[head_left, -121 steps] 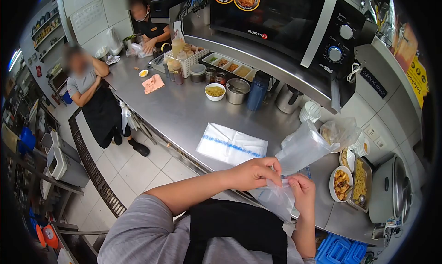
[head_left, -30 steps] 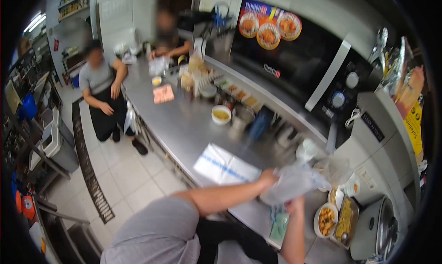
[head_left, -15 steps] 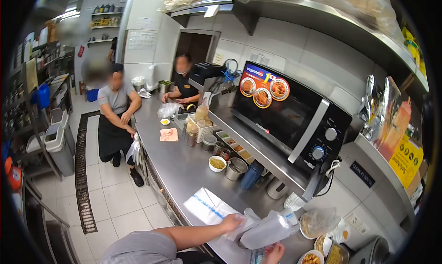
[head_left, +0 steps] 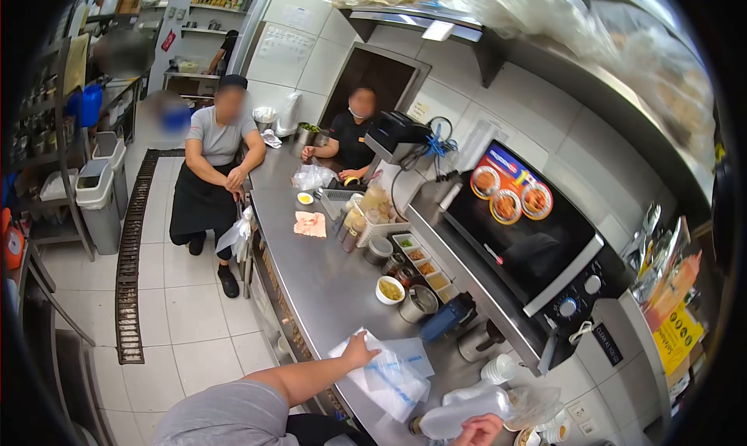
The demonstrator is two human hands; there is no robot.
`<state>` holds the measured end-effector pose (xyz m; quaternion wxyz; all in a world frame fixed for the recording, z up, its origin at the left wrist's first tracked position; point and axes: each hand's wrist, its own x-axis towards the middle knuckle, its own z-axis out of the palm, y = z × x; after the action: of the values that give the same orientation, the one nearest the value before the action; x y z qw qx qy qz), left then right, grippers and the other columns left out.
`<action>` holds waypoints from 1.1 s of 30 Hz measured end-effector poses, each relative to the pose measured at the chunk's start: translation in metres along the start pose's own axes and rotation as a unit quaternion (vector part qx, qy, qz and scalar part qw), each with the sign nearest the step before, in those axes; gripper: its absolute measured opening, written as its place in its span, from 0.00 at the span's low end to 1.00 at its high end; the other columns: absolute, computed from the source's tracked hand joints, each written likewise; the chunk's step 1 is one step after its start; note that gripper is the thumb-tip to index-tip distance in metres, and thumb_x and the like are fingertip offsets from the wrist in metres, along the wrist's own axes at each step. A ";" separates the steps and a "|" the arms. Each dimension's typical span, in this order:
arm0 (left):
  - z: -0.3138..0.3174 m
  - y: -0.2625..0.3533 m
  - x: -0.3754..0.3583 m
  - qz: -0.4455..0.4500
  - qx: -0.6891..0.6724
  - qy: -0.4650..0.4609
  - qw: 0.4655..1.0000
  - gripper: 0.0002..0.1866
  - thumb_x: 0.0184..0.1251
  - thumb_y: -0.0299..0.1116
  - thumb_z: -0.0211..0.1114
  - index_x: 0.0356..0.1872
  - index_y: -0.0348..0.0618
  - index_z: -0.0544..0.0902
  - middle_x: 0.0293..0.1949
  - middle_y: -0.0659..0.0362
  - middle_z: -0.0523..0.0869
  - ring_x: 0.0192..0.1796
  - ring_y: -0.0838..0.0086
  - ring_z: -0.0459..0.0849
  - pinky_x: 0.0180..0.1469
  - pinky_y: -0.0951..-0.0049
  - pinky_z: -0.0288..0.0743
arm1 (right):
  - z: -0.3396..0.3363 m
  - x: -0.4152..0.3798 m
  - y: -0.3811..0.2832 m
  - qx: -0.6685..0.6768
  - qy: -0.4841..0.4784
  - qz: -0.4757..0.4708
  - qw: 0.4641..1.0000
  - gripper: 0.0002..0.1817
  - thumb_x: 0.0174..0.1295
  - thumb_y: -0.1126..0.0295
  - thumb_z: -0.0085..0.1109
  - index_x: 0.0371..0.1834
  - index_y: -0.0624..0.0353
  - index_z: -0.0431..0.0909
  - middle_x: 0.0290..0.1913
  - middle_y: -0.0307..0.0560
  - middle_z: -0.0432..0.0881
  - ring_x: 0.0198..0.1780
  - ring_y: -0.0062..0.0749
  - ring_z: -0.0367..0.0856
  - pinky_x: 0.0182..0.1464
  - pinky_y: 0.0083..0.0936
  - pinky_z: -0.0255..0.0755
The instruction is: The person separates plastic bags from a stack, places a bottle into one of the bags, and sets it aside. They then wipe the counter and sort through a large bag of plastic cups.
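My left hand [head_left: 359, 351] is closed on the near edge of a white plastic sheet with blue print [head_left: 395, 380], which lies on the steel counter [head_left: 315, 282]. At the lower right, my right hand [head_left: 478, 429] has its fingers curled beside a translucent plastic roll [head_left: 459, 416]; whether it grips the roll is unclear. A bowl of yellow-green food [head_left: 390, 290] and a metal pot [head_left: 419, 303] stand beyond the sheet.
A microwave [head_left: 537, 228] sits on a raised shelf at the right. A blue bottle [head_left: 449, 317] and stacked white cups [head_left: 499, 368] stand below it. Two people, one in grey [head_left: 222, 138] and one in black [head_left: 352, 144], are around the counter's far end.
The view has turned, shifting the counter. My left hand has moved away from the roll to the sheet's near edge, and the sheet is more spread out. My right hand now shows above the roll.
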<state>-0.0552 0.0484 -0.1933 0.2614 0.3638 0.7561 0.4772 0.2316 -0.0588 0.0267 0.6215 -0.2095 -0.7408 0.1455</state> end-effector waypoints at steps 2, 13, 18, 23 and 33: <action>-0.019 -0.019 0.010 0.029 0.009 0.005 1.000 0.45 0.56 0.50 0.71 0.69 0.36 0.62 0.64 0.38 0.68 0.65 0.47 0.70 0.66 0.60 0.67 | 0.036 -0.009 -0.009 -0.008 -0.023 0.031 0.999 0.03 0.64 0.78 0.54 0.38 0.62 0.70 0.40 0.48 0.69 0.39 0.33 0.70 0.43 0.27 0.70; -0.263 -0.122 0.069 -0.135 -0.297 -0.202 0.923 0.22 0.66 0.41 0.66 0.58 0.46 0.76 0.47 0.60 0.82 0.47 0.77 0.80 0.47 0.72 0.74 | 0.301 0.000 -0.080 0.021 -0.193 0.079 0.978 0.06 0.56 0.82 0.59 0.32 0.61 0.73 0.38 0.50 0.74 0.41 0.40 0.73 0.45 0.29 0.68; -0.344 -0.141 0.103 -0.160 -0.350 -0.147 0.911 0.16 0.68 0.40 0.63 0.55 0.52 0.78 0.43 0.68 0.82 0.41 0.83 0.80 0.42 0.77 0.71 | 0.392 0.012 -0.087 0.037 -0.312 0.029 0.949 0.06 0.55 0.78 0.64 0.32 0.60 0.75 0.42 0.53 0.75 0.39 0.43 0.75 0.39 0.31 0.71; -0.385 -0.160 0.150 -0.181 -0.387 -0.115 0.897 0.13 0.69 0.39 0.63 0.52 0.53 0.79 0.42 0.70 0.82 0.40 0.84 0.80 0.42 0.78 0.71 | 0.463 0.026 -0.046 0.060 -0.429 0.061 0.899 0.07 0.58 0.71 0.66 0.36 0.58 0.77 0.46 0.51 0.75 0.38 0.42 0.77 0.38 0.31 0.73; -0.511 -0.185 0.289 -0.151 -0.374 -0.009 0.915 0.12 0.71 0.38 0.61 0.52 0.50 0.78 0.39 0.68 0.80 0.39 0.83 0.78 0.35 0.84 0.70 | 0.647 0.039 0.124 -0.129 -0.769 0.007 0.626 0.27 0.61 0.54 0.62 0.58 0.58 0.71 0.54 0.59 0.76 0.55 0.57 0.77 0.52 0.46 0.74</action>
<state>-0.6627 -0.0440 -0.1674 0.4544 0.1251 0.5656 0.6767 -0.3929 0.0971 -0.1188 -0.2090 -0.1044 -0.9589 0.1608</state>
